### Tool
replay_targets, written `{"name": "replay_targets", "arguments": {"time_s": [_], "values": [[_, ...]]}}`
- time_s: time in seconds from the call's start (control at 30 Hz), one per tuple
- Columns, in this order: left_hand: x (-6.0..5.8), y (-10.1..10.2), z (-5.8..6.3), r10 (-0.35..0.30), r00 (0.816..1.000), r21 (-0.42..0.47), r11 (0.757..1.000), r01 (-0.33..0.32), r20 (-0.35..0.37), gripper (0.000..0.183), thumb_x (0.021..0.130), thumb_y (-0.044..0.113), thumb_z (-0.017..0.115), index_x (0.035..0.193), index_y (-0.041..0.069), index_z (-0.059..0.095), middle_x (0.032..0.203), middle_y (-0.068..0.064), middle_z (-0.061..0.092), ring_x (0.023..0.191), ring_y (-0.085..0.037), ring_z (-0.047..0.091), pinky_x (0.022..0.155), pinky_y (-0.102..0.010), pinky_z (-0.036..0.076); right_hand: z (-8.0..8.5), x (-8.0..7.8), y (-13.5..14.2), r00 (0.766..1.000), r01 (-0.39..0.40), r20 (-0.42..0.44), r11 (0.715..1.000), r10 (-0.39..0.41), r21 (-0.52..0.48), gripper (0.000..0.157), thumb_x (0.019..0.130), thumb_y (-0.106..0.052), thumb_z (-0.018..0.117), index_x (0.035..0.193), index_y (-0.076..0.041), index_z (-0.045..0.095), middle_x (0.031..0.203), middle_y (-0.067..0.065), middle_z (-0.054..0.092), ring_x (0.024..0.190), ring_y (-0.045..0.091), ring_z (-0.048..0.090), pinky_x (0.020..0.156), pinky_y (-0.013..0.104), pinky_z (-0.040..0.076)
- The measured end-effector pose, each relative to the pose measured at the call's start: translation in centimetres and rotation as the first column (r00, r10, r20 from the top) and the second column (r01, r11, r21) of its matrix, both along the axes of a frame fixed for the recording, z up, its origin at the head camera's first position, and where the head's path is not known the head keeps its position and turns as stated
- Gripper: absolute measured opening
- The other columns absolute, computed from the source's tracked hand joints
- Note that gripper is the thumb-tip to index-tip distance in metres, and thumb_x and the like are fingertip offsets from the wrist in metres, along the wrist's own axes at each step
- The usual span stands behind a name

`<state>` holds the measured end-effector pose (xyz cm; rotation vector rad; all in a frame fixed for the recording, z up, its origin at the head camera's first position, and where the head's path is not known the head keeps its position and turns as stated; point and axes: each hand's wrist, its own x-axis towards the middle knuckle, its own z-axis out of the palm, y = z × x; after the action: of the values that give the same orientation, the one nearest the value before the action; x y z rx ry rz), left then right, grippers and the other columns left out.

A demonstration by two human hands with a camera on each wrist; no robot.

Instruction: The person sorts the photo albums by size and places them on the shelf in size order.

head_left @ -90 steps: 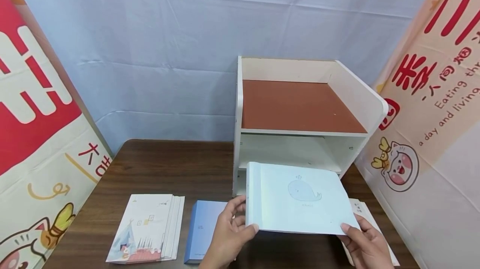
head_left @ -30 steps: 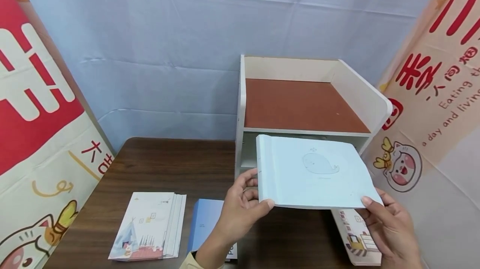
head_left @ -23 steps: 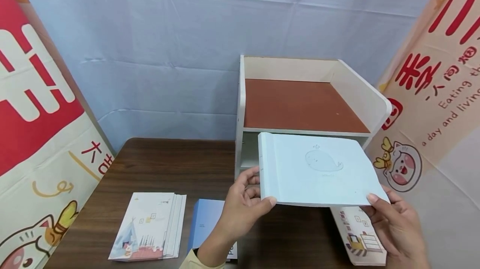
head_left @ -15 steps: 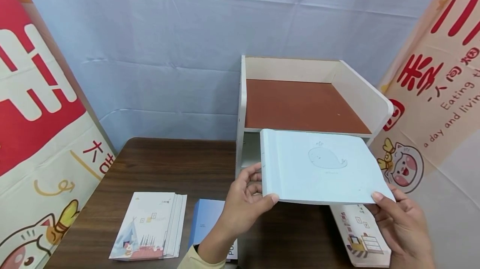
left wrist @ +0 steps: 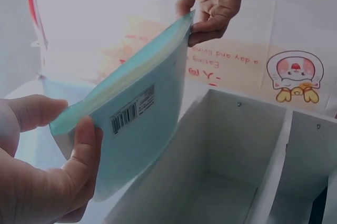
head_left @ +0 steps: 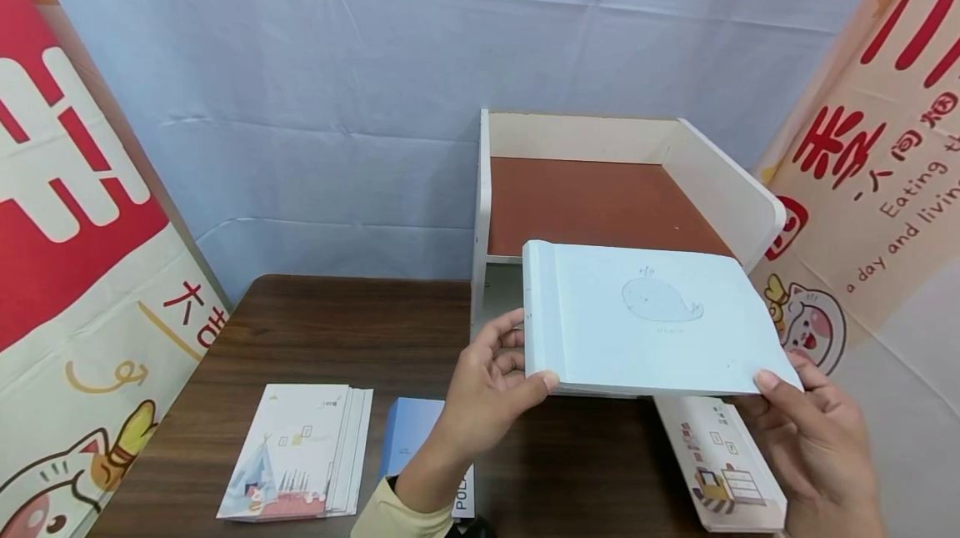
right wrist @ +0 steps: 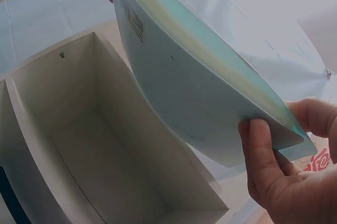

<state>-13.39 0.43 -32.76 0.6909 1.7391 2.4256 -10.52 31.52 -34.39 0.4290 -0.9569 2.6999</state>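
A pale blue softcover notebook (head_left: 652,329) with a whale drawing is held up in front of the white shelf unit (head_left: 480,204). My left hand (head_left: 491,388) pinches its spine corner, thumb on the cover and fingers beneath. At the opposite near corner my right hand (head_left: 817,438) pinches it the same way. From the left wrist view, a barcode label shows on the underside of the notebook (left wrist: 142,134), and its pages bow between the covers. In the right wrist view the notebook (right wrist: 179,82) hangs by the open compartment (right wrist: 100,145), apart from the shelf floor.
On the dark wooden table (head_left: 352,321) lie a stack of white illustrated notebooks (head_left: 292,450) at left and a blue book (head_left: 408,438) partly behind the left forearm. Another illustrated white notebook (head_left: 723,471) lies by the right hand. Printed cloths hang on both sides.
Both hands have lifted the pale blue notebook and carried it slightly right, from before the lower shelves to the level of the top board. The other books stay put.
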Motion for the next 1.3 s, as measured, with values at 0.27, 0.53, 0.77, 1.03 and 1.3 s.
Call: {"name": "replay_targets", "arguments": {"time_s": [0.27,0.53,0.77,1.03,1.3], "values": [[-0.1,0.1,0.7,0.005,1.0,-0.032,0.999,-0.006,-0.027,0.066,0.081,-0.005,0.067,0.137,-0.001,0.034,0.113,-0.018,0.048,0.097,-0.027,0.056,0.079,-0.034,0.051,0.7,0.2,0.4,0.998,0.054,0.029,0.996,-0.057,0.069,0.032,0.089,0.022,0.031,0.109,0.015,0.054,0.098,0.025,0.063,0.075,0.031,0.065,0.066,0.037,0.054],[-0.4,0.3,1.5,0.01,0.998,-0.025,1.0,-0.011,-0.056,0.066,0.08,-0.005,0.066,0.137,-0.001,0.034,0.113,-0.018,0.048,0.098,-0.027,0.057,0.079,-0.036,0.051,1.6,-0.5,0.4,0.997,0.036,-0.065,0.997,-0.031,0.065,0.031,0.088,0.025,0.028,0.107,0.018,0.051,0.105,0.025,0.059,0.085,0.032,0.065,0.077,0.036,0.052],[-0.9,0.3,2.1,0.022,0.997,-0.033,0.999,-0.025,-0.071,0.066,0.081,-0.005,0.067,0.138,-0.001,0.033,0.114,-0.018,0.048,0.099,-0.026,0.057,0.08,-0.035,0.051,2.4,-1.4,0.6,0.994,-0.042,-0.097,0.998,0.048,0.056,0.034,0.088,0.025,0.025,0.11,0.02,0.05,0.107,0.028,0.058,0.088,0.035,0.064,0.079,0.039,0.05],[-2.1,0.2,2.6,0.046,0.994,-0.064,0.997,-0.053,-0.098,0.065,0.081,-0.005,0.066,0.137,-0.003,0.033,0.112,-0.018,0.048,0.099,-0.025,0.057,0.08,-0.035,0.051,3.4,-2.4,0.4,0.998,-0.002,-0.063,0.997,0.008,0.081,0.033,0.087,0.026,0.03,0.111,0.018,0.051,0.11,0.025,0.056,0.088,0.033,0.064,0.076,0.037,0.051],[-2.7,0.3,3.3,0.072,0.994,-0.148,0.985,-0.084,-0.082,0.065,0.081,-0.006,0.065,0.137,-0.002,0.033,0.113,-0.015,0.048,0.098,-0.024,0.058,0.077,-0.034,0.051,4.0,-3.8,0.5,0.997,-0.007,-0.071,0.979,0.021,0.202,0.031,0.087,0.025,0.031,0.108,0.017,0.053,0.114,0.021,0.053,0.091,0.031,0.064,0.074,0.034,0.052]]}}
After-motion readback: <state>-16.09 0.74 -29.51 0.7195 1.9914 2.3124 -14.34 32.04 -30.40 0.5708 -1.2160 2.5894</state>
